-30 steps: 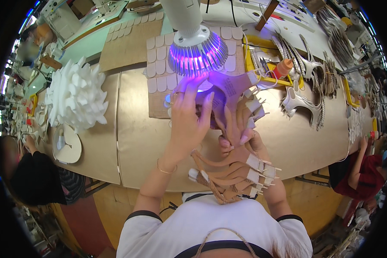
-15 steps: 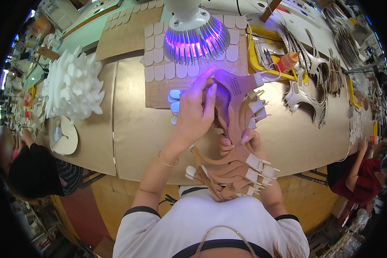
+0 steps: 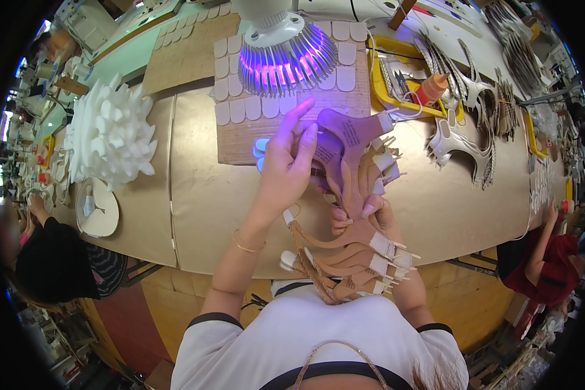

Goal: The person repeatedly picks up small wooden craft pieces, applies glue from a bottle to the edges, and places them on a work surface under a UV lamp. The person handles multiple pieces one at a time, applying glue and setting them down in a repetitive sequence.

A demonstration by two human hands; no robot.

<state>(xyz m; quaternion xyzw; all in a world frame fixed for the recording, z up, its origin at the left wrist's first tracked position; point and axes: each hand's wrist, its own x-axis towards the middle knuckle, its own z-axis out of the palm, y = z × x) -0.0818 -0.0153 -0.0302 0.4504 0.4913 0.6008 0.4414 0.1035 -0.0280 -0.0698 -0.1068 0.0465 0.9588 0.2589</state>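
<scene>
Busy workshop all around, with a gold-tan tabletop in front and yellow and dark red floor showing past the near edge. Over on the left there's a spiky white foam-looking mass and, nearer, a cream dish. A ribbed lamp glows purple at the far middle, above cardboard lined with rounded pale tabs. Far right has a yellow tray with an orange bottle, plus pale strap pieces just nearer. Somebody in black sits far out left, somebody in red far out right.

Brown strap bundle sits mid-scene, between lamp and shirt, with the right hand pinching it, thumb and fingers clamped. Left hand is just left of it, index and thumb apart; can't tell if the curled fingers touch the straps.

Versus a second ago: the bright patch between left finger and thumb is gone from view, more of the blue-lit tabs show beside that hand, and the right-hand pinch looks the same.
</scene>
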